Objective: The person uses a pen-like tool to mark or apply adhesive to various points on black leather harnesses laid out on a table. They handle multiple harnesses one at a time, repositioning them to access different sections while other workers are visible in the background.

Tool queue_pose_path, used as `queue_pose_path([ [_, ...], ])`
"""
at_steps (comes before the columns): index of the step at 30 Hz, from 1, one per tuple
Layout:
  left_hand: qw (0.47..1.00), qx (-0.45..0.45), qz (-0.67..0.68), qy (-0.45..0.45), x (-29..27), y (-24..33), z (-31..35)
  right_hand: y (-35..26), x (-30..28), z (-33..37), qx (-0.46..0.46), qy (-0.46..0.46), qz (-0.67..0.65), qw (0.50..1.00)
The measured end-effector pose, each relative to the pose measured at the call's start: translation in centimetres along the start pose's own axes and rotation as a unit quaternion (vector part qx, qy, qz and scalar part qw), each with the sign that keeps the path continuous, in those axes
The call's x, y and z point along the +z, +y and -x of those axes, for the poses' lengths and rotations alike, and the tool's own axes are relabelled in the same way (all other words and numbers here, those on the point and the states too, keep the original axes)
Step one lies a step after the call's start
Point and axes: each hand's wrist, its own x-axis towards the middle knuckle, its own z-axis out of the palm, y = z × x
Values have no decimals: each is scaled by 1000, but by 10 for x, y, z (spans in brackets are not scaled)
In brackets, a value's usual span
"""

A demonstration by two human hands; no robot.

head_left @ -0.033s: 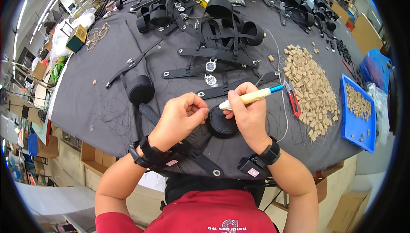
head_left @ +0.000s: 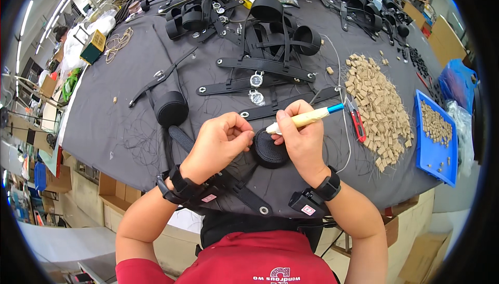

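I sit at a big worktop (head_left: 93,128) with a dark grey cloth over it. On my right is a wide heap of small tan blocks (head_left: 377,112), well apart from my work, so my arm has room. Near me lies a long, flat black strap with a metal ring at its end (head_left: 248,199).

My left hand (head_left: 221,141) is pinched, thumb close to fingertips. I can't tell if it holds a thin thread. My right hand (head_left: 304,146) is closed around a tool, like holding a pen.

The round, black, cup-like piece with a rough top (head_left: 271,152) is between my two hands, on the worktop. I think it should sit flat and not spin, so a finger on each side would help.

The fat cream-wrapped pen-like tool with a blue end (head_left: 306,118) leans over the piece, its tip at the far rim. I can't see if it touches. I'd go slow, use small light touches, and mind my left fingertips, which are near the tip.

The red-handled snips (head_left: 357,127) lie to the right. The thin, dark loose threads (head_left: 138,149) on the cloth could get under the piece, so I'd brush them away.
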Motion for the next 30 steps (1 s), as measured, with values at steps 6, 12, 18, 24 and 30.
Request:
queue_pose_path([
  [6,994,-18,105,-7,-4,19,1,-1,0,0,1,10,10,1000],
  [12,997,-38,64,-6,-20,23,7,0,1,0,1,2,12,1000],
  [18,907,124,-401,35,-16,18,6,-1,1,0,12,15,-4,1000],
  [24,942,136,-303,46,1,22,9,2,2,1,-5,23,-23,999],
  [30,854,277,-436,56,9,16,5,3,1,0,-8,25,-22,999],
])
